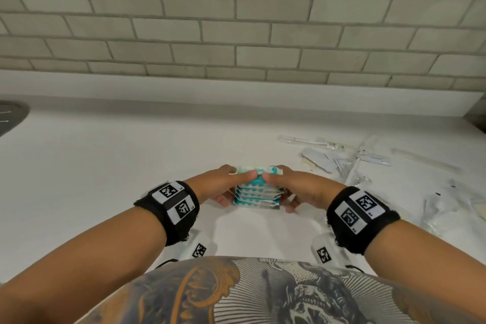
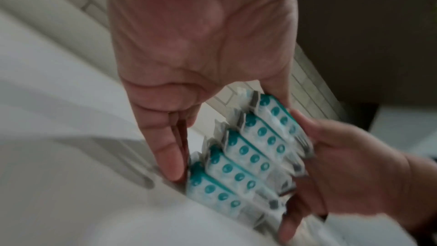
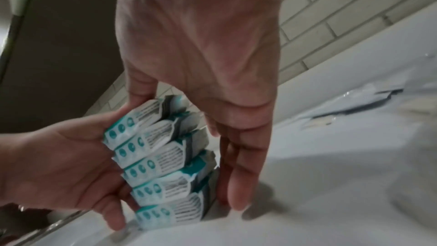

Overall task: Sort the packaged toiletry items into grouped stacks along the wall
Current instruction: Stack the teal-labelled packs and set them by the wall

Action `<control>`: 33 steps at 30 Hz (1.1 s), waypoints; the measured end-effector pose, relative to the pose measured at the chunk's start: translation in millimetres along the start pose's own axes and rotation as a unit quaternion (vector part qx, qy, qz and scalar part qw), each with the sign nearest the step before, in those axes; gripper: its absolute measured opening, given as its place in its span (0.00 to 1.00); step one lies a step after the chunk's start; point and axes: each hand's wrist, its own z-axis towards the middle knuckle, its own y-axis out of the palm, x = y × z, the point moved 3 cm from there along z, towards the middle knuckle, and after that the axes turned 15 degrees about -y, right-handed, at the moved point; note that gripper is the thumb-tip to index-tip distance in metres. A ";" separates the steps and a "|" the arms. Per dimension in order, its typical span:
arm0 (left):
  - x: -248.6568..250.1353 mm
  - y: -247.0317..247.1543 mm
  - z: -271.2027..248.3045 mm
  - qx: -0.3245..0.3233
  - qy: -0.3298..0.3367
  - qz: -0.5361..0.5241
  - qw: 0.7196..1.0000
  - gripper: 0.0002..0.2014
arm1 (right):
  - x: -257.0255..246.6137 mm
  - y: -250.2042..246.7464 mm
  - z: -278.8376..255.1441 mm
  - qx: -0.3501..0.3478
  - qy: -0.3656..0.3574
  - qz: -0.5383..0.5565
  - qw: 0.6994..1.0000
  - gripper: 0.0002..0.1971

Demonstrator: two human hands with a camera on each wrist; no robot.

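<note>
A stack of several teal-and-white dotted packets (image 1: 256,193) stands on the white counter (image 1: 105,166), some way in front of the tiled wall (image 1: 236,34). My left hand (image 1: 223,184) holds its left side and my right hand (image 1: 292,187) its right side, both thumbs lying over the top packet. In the left wrist view the left hand's fingers (image 2: 165,147) run straight down beside the stack (image 2: 248,156) to the counter. The right wrist view shows the right hand's fingers (image 3: 236,166) down along the stack (image 3: 160,156) in the same way. The left wrist view is blurred.
Loose clear-wrapped items, toothbrushes among them (image 1: 342,158), lie scattered on the counter to the right, with more pale packets (image 1: 447,205) at the far right. A dark round object (image 1: 10,116) sits at the left edge. A dark edge (image 1: 476,113) stands at the counter's right end.
</note>
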 end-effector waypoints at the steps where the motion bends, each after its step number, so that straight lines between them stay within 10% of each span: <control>1: -1.2 0.4 4.6 -0.009 -0.001 -0.030 1.000 0.50 | 1.3 0.6 2.8 0.005 -0.003 0.024 1.000 0.31; 10: -2.6 9.8 18.9 0.095 0.072 0.121 0.985 0.68 | 12.9 10.4 11.4 0.011 -0.143 -0.345 0.928 0.60; 16: -5.3 10.6 20.3 0.115 0.017 0.230 0.966 0.69 | 23.1 -0.5 10.5 -0.038 -0.032 -0.305 0.951 0.74; 33: -17.3 25.9 47.4 0.100 0.020 0.365 0.925 0.69 | 43.8 7.4 11.7 -0.091 0.079 -0.408 0.905 0.64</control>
